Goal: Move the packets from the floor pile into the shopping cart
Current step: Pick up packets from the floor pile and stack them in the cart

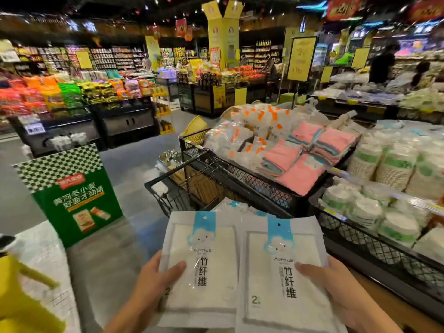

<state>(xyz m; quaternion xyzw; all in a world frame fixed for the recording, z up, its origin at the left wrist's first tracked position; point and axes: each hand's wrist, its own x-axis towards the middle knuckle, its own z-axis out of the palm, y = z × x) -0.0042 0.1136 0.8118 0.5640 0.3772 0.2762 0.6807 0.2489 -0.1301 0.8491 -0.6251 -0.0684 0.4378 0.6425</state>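
Head view | open grey floor (134,164) left of shopping cart (177,183), mesh display bins crowd right | left hand (146,284) and right hand (336,289) each grip white blue-tabbed packet (204,255), (286,272), thumbs on top | more packets possibly underneath, blurred

Store interior evenly lit from overhead; dark ceiling (120,6) shows scattered point lights. Glare streaks the packet (201,263) film just beyond the left-hand fingers (176,266). Far shelves (115,58) are blurred. Strong wide-angle bending at edges; yellow object (21,296) left of the fingers is smeared.
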